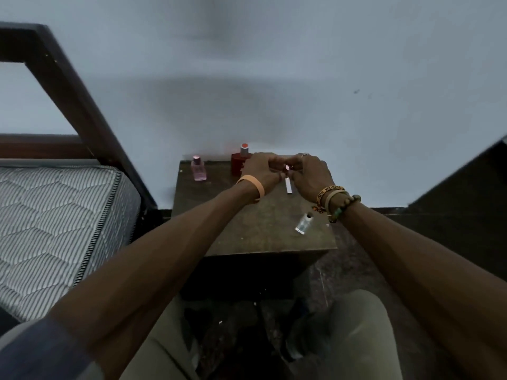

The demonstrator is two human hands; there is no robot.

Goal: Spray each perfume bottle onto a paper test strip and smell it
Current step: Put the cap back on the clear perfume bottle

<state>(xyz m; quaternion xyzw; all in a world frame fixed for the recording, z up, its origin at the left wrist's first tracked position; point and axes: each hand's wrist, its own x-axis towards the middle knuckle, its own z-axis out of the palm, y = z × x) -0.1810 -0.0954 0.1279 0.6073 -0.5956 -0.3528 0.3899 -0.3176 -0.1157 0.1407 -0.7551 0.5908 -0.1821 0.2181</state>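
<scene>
Three bottles on the surface (247, 229): a pink bottle (199, 169) upright at the back left; a red bottle (238, 163) upright just behind the left hand; a small clear vial (302, 224) lying on its side near the front right edge, well apart from the other two
Fourth item: a small pink-topped thing (287, 167) sits between the fingertips of both hands; I take it for a sprayer, but it is too small for me to be sure
Task's thing: the paper test strip (289, 185) hangs white and upright between the hands, just under that pink top and above the middle of the surface
Left hand (260, 167): grip narrow, fingers curled in on the pink-topped thing as far as I can judge
Right hand (311, 174): grip narrow, fingertips pinching the top of the strip, as best I can tell
Progress: I judge a spray is in hand; the strip is low and far from the face, so the smelling of this one is left; nothing tells me which bottles are already done
Writing: no label on any bottle is readable; one band among the bracelets (333, 196) on the right wrist carries dark script I cannot make out; the orange wristband (253, 186) on the left looks plain
Beside: a quilted mattress (55, 215) to the left
</scene>
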